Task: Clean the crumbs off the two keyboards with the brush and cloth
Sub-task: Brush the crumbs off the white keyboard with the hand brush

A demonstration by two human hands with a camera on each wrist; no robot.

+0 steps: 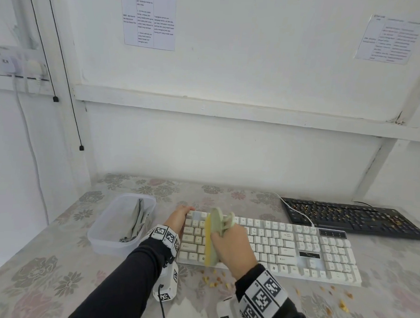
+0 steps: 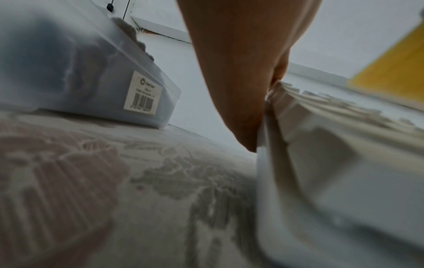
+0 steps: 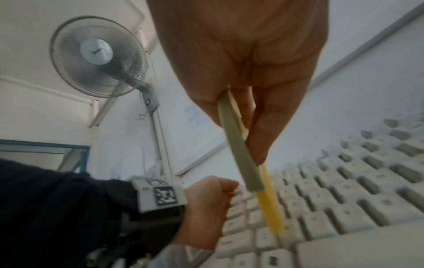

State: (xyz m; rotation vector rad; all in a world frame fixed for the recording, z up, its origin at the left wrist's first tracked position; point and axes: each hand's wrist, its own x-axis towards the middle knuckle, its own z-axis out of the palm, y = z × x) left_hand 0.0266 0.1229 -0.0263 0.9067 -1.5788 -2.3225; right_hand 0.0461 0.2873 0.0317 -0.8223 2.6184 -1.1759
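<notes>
Gripping a brush (image 1: 211,239), my right hand (image 1: 231,247) curls round its pale green handle, yellow bristles down on the left keys of the white keyboard (image 1: 296,248). My left hand (image 1: 178,218) clasps that keyboard's left end, fingers curled over the far corner. Crumbs (image 1: 217,280) lie on the floral tablecloth (image 1: 39,283) at 6 o'clock. At 9 o'clock a clear tub (image 1: 97,238) holds the grey cloth (image 1: 137,220). At 2 o'clock sits the black keyboard (image 1: 351,218), strewn with crumbs.
</notes>
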